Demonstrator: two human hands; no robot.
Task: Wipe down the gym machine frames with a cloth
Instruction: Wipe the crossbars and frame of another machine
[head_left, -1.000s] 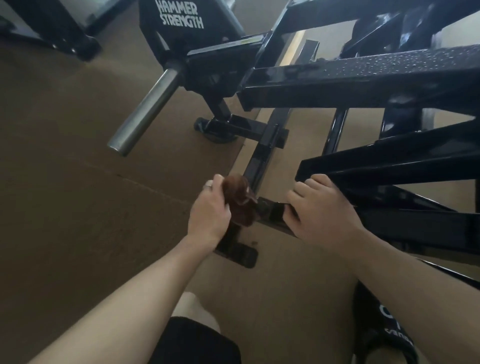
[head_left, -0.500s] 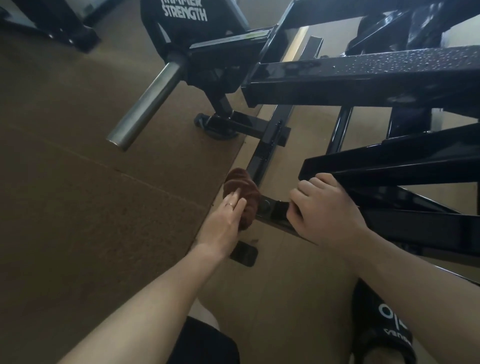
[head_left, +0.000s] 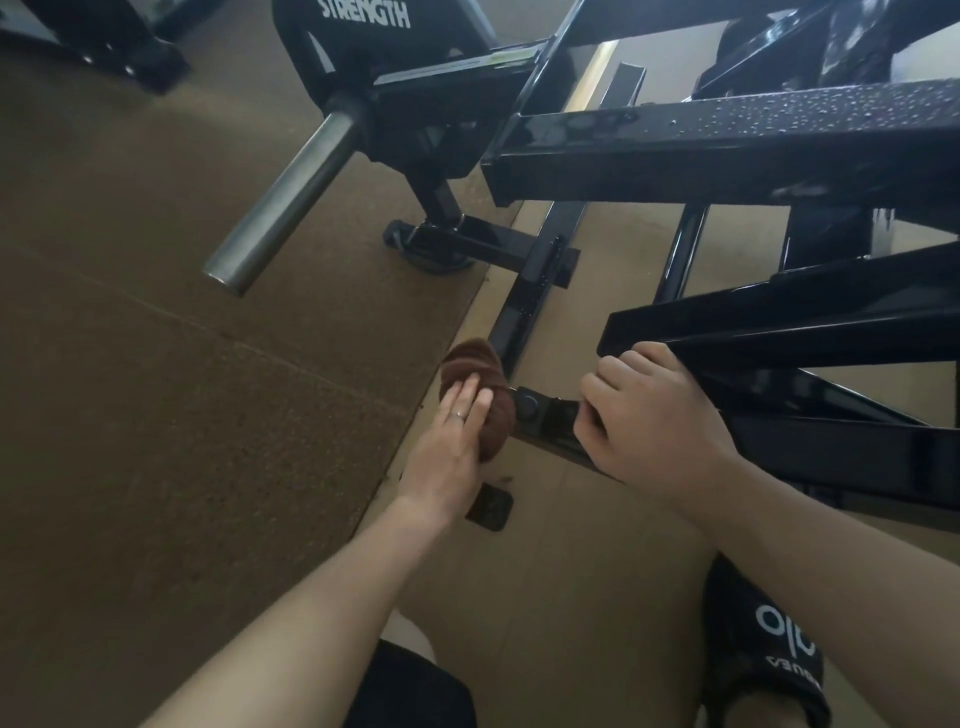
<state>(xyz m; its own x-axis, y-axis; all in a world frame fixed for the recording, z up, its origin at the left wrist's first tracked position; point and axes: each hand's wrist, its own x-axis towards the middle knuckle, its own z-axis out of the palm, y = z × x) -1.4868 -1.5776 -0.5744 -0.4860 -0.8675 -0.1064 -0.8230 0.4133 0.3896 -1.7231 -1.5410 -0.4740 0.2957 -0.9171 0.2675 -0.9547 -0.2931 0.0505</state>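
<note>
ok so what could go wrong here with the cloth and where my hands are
1. The left hand presses the brown cloth with flat fingers, no grip round it, so the cloth could slide off the low frame bar onto the floor.
2. The right hand grips the bar just under an angled beam; knuckles could knock it.
3. The steel peg juts out above the left arm, easy to bump when rising.

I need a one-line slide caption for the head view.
Left hand presses a brown cloth against the black steel machine frame; right hand grips it.
</note>
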